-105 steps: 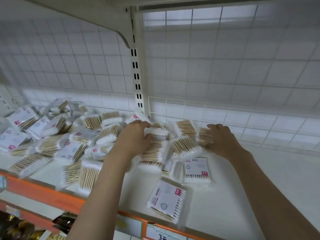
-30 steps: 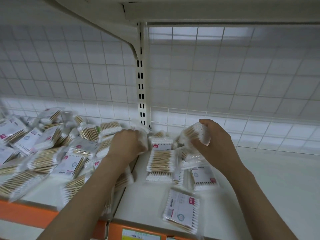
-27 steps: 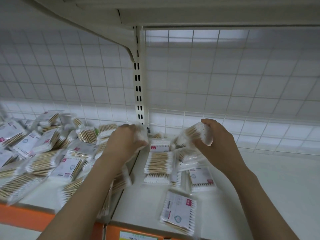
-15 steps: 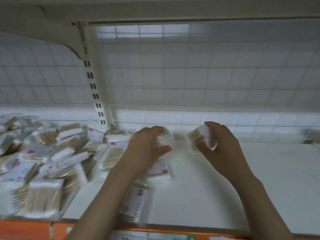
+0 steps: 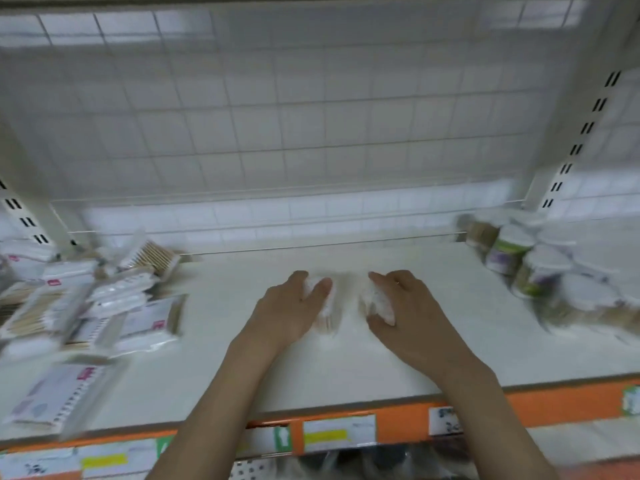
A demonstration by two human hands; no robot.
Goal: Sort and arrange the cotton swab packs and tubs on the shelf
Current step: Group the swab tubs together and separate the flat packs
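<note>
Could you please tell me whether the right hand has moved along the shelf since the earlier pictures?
Yes: the right hand, gripping a swab pack, moved rightward, away from the slotted upright.

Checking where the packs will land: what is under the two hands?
The left hand and right hand each grip a swab pack over bare white shelf. The spots directly beneath are covered.

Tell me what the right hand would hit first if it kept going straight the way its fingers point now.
The right hand, gripping a swab pack, points up and back over bare shelf. Nothing seems to stand in that line until the low wire rail at the back, though blur leaves depth uncertain.
</note>
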